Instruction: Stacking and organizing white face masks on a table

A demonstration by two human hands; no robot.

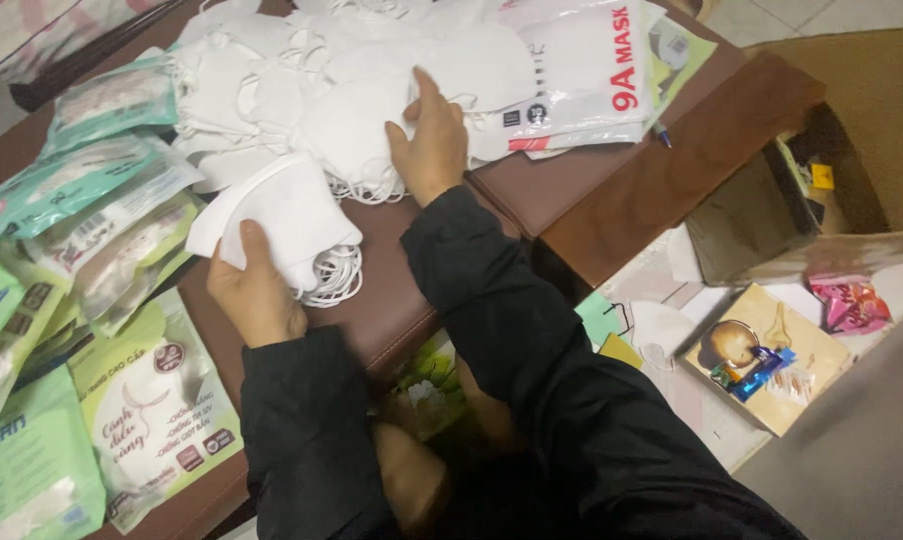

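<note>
Left hand [256, 295]: fingers clamp a small stack of white masks [286, 215], at 9 o'clock on the brown table [611, 190]
Right hand [431, 145]: fingers spread flat, pressing the loose mask pile [321, 90] at 12 o'clock
Green packets [91, 300]: fanned out at 8 o'clock
Cardboard box [851, 130]: open at 3 o'clock

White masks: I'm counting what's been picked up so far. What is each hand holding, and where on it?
The left hand grips a small stack of white masks at its lower edge, thumb on top. The right hand only rests on the loose mask pile.
</note>
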